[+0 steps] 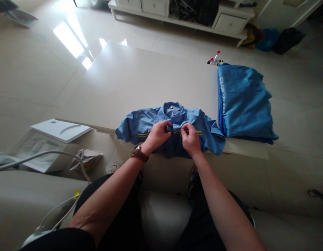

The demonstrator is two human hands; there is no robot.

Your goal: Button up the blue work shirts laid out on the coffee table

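Note:
A blue collared work shirt (145,120) with yellow-green piping lies spread at the near edge of the white table (151,76), its collar pointing away from me and its lower part hanging over the edge. My left hand (160,134) pinches the front of the shirt just below the collar, fingers closed on the cloth. Close beside it, my right hand (189,137) also pinches the front placket between thumb and fingers. Whether a button is between the fingertips is too small to tell. A watch sits on my left wrist.
A stack of folded blue garments (245,101) rests at the table's right end, with small red-capped bottles (216,57) behind it. At left stands a box with a white lid (60,129), near a pale cable (57,152). A white cabinet (156,8) stands across the floor.

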